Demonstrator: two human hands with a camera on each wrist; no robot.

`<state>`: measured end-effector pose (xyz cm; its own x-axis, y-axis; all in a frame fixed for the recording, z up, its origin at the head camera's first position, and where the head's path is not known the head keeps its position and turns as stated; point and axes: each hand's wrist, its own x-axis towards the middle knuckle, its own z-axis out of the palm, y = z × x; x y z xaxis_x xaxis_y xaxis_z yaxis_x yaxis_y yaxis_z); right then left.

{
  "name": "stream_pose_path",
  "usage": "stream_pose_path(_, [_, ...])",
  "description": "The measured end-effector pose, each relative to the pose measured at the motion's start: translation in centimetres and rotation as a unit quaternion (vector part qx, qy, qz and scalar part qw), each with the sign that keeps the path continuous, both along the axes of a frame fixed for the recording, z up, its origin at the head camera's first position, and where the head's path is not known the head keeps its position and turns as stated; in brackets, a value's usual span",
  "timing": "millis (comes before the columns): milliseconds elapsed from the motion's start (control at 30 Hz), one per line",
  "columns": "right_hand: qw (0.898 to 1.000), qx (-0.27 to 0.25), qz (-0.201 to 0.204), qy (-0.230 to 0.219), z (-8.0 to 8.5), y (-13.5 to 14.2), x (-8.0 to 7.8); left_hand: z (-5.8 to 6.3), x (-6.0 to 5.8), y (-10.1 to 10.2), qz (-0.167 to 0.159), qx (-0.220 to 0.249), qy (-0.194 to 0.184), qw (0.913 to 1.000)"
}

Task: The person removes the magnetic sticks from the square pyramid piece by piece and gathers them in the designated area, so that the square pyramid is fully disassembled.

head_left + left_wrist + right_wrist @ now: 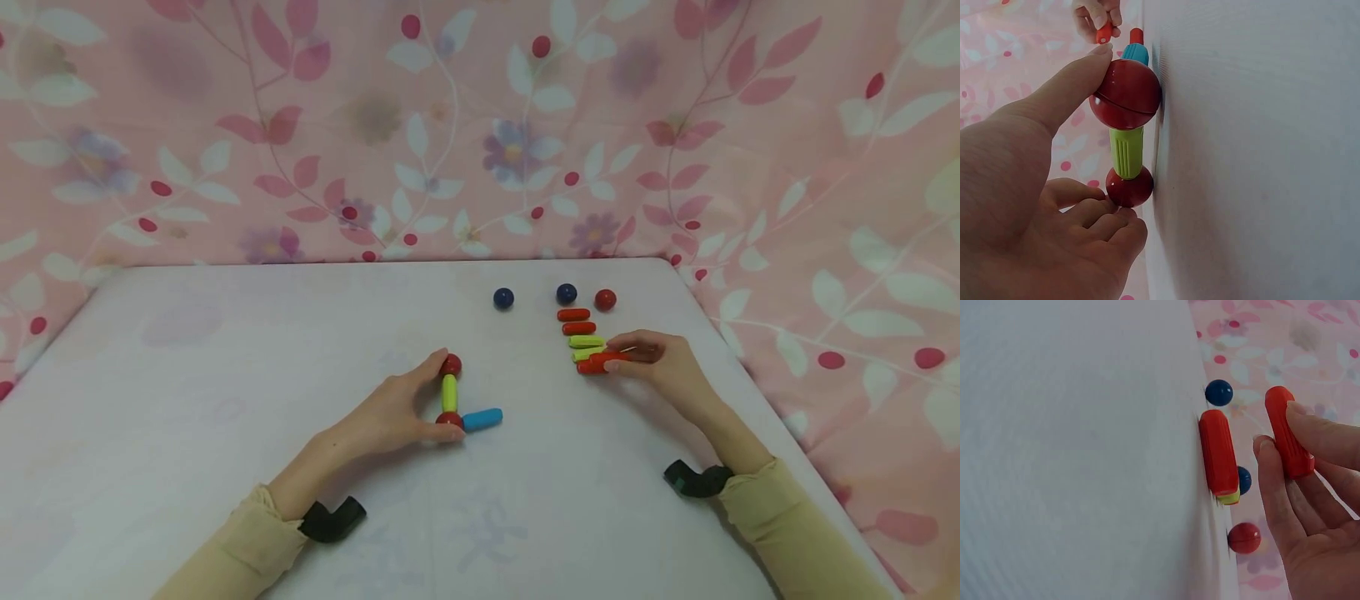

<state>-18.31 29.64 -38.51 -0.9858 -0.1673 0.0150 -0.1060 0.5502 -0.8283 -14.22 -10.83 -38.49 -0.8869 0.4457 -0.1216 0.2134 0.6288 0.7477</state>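
Note:
My left hand [390, 415] holds a small assembly of balls and rods on the table, thumb at the near red ball [1125, 94] and fingers at the far red ball [1130, 187]. A ribbed yellow-green rod [449, 393] joins those two balls. From the near ball a blue rod [482, 419] sticks out to the right. My right hand [667, 367] pinches a red rod [1288, 431] between thumb and fingers, raised off the table. Just beneath it another red rod [1218, 453] lies at the near end of a row of rods.
Farther along that row lie yellow-green rods [586, 342] and red rods [573, 315]. Behind them sit two dark blue balls, one blue ball [503, 298] more to the left, and a red ball [605, 300]. A flowered pink cloth [450, 125] hangs behind the white table [187, 350].

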Motion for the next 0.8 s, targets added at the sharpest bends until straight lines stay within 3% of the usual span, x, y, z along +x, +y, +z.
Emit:
stream_pose_path(233, [0.999,0.028,0.007,-0.02,-0.2,1.2,-0.5,0.0,-0.1,-0.1,0.0,0.002,0.001,1.0])
stream_pose_path(800, [0.996,0.016,0.071,-0.049,-0.5,2.3,-0.6,0.0,0.0,-0.1,0.005,-0.006,-0.006,0.9999])
